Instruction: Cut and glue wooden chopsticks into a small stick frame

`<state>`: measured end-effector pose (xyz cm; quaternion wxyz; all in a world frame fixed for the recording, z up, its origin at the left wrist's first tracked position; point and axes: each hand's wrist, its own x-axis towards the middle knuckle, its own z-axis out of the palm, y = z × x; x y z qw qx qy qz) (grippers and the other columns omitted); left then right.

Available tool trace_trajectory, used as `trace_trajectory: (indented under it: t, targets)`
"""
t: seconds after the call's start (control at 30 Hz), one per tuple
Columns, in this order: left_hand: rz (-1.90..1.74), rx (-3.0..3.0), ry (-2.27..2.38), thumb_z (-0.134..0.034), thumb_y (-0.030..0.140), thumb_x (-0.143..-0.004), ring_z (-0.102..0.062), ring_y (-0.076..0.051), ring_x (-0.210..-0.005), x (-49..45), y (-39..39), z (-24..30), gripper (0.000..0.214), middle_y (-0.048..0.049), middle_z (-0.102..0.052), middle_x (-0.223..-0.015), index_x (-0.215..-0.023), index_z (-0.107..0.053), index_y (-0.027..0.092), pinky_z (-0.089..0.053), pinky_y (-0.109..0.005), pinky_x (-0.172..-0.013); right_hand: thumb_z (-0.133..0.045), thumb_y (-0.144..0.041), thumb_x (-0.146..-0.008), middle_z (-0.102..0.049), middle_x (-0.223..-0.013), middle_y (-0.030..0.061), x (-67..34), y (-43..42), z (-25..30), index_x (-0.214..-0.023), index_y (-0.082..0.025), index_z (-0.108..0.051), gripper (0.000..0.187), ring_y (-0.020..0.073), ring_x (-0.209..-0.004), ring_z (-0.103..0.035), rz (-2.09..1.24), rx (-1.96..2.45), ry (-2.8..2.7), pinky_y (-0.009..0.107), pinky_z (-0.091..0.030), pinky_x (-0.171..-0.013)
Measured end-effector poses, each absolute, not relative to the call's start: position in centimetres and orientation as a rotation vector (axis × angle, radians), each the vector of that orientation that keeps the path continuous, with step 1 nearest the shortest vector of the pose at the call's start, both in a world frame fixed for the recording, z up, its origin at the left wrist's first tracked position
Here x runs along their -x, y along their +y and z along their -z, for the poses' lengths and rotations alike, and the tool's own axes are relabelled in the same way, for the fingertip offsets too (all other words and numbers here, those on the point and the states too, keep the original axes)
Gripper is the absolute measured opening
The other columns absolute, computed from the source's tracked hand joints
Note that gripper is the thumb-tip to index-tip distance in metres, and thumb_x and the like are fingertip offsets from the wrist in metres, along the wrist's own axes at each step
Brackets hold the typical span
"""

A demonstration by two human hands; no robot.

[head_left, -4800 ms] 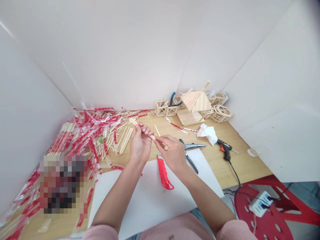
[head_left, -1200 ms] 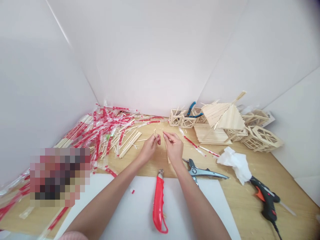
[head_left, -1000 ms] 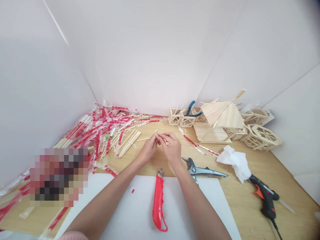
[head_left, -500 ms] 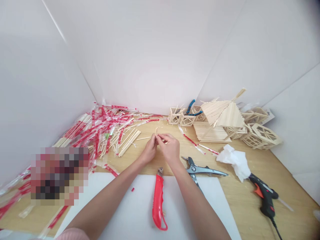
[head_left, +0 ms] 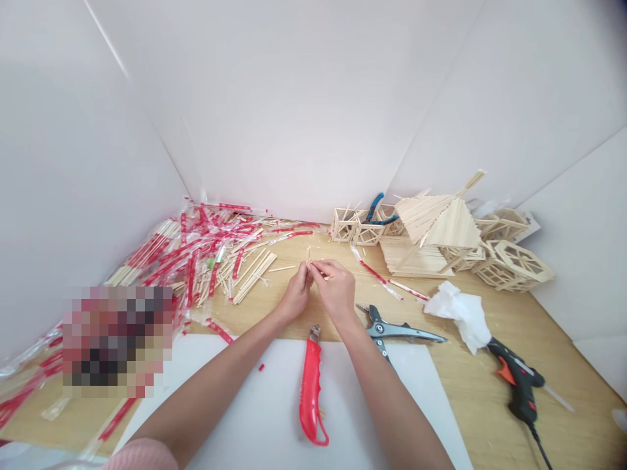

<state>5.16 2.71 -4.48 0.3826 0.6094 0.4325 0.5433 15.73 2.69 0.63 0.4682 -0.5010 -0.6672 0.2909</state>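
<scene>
Close together over the wooden desk point(head_left: 470, 385), the left hand point(head_left: 295, 298) and the right hand point(head_left: 339, 295) meet fingertip to fingertip. Each grip is closed, pinching the short pale wooden sticks point(head_left: 309, 256), one end of which pokes upright above the fingers. The sticks are held just above the desk, beyond the white sheet of paper point(head_left: 264, 418). A red utility knife point(head_left: 309, 391) lies on that sheet between the forearms, and grey metal shears point(head_left: 396, 331) lie just right of the right wrist. A heap of red-and-clear wrappers point(head_left: 196, 245) spreads to the left.
</scene>
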Motion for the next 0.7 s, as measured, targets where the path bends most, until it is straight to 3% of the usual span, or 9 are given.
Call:
trace_trajectory:
  t: [0.47, 0.7]
  targets:
    - [-1.354, -1.511, 1.108, -0.041, 0.043, -0.087, -0.045, -0.013, -0.068, -5.2, 2.5, 3.6, 0.025, -0.0007, -0.048, -0.073, -0.081, -0.045, 0.019, -0.039, -0.026, -0.067, -0.054, -0.031, -0.081, -0.07, -0.088, 0.0029, -17.4, 3.6, -1.9, -0.088, -0.023, -0.072, 0.021, 0.0149, -0.077, -0.062, -0.596, 1.301, -1.802, 0.025, -0.045, -0.073]
    - [-1.395, -1.393, 1.133, -0.038, 0.045, -0.088, -0.038, -0.01, -0.06, -4.5, 3.4, 4.2, 0.025, 0.0025, -0.039, -0.068, -0.085, -0.042, 0.02, -0.035, -0.023, -0.059, -0.054, -0.032, -0.08, -0.072, -0.082, 0.0077, -22.6, 4.5, -3.9, -0.082, -0.022, -0.073, 0.022, 0.0222, -0.078, -0.064, -0.309, 1.86, -1.994, 0.029, -0.042, -0.066]
